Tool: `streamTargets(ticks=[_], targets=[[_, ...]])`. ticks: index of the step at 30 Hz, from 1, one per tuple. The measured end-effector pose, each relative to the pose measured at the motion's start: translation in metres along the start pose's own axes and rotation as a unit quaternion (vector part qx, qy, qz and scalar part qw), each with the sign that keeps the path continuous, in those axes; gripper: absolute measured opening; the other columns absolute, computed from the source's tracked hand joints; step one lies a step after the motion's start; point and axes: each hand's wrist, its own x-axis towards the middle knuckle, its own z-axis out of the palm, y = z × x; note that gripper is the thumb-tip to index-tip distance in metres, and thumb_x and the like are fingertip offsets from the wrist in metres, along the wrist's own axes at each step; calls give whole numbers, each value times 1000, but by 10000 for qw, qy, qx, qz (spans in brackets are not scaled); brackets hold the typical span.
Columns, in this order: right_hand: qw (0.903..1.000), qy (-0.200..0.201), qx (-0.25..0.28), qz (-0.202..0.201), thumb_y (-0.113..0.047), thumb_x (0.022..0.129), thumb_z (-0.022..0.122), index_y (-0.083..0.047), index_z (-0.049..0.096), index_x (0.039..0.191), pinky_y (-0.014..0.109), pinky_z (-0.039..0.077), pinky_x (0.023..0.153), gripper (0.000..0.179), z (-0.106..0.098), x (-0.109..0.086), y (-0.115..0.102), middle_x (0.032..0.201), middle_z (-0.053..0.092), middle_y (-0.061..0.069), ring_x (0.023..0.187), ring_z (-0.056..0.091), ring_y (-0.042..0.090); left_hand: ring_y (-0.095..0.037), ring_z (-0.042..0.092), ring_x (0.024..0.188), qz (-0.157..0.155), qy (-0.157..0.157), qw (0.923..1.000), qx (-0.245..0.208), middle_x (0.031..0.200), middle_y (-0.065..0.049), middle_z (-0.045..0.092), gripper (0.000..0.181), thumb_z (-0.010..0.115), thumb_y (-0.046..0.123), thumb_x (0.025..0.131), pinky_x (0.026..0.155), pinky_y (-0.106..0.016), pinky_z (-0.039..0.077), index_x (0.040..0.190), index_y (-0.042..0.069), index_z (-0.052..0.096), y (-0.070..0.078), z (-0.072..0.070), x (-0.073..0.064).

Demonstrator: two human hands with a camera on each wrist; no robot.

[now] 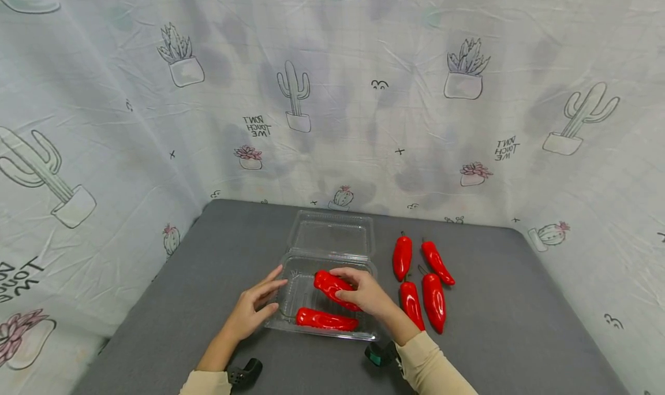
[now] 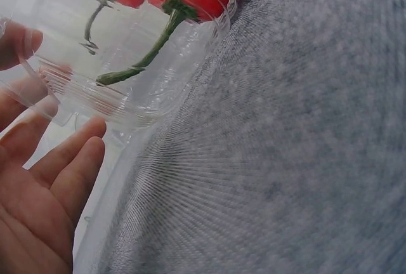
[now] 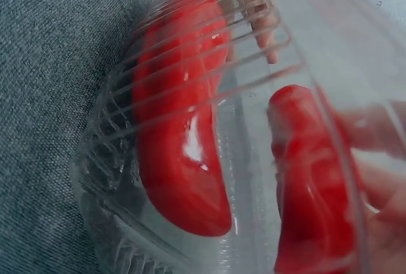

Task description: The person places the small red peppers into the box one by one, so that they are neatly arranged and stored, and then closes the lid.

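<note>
A clear plastic clamshell container [image 1: 306,291] lies on the grey table with its lid [image 1: 332,233] folded back, away from me. Inside, along the near wall, lies one red pepper [image 1: 326,320], its green stem [image 2: 144,58] pointing left. My right hand [image 1: 366,291] grips a second red pepper [image 1: 332,285] over the tray, behind the first; through the clear wall this pepper [image 3: 311,179] shows beside the fingers in the right wrist view. At the container's left side is my left hand [image 1: 251,308], fingers extended and spread, fingertips right at the rim.
Several more red peppers [image 1: 434,302] lie on the table [image 1: 493,302] to the right of the container. Patterned white cloth [image 1: 332,94] surrounds the table at the back and sides. Each wrist wears a black device [image 1: 246,374].
</note>
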Motion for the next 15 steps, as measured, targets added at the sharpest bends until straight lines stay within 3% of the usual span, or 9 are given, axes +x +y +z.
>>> streamTargets(ticks=[4,8,15], targets=[[9996,-134,-224,147,-9,86,65,-11,58,128,27,52,78,43,0,0,-2,117,63,10,96,58,20,-8,37,135,-52,-23,10000,15,147,-31,32,45,59,-12,84,99,-17,41,129,-7,53,0,0,0],[9991,-239,-304,182,-6,87,64,-7,57,130,28,54,78,43,1,-3,-11,117,62,13,97,58,22,-9,37,136,-183,-53,9998,-54,149,-28,31,45,58,-10,86,100,-17,40,130,-5,53,1,0,-1],[9979,-311,-490,280,-9,86,66,-14,60,127,30,54,78,42,2,2,-2,118,62,8,99,57,21,-10,37,136,-36,-32,10000,-2,147,-31,31,45,57,-12,85,100,-17,40,130,-6,53,-1,0,-1]])
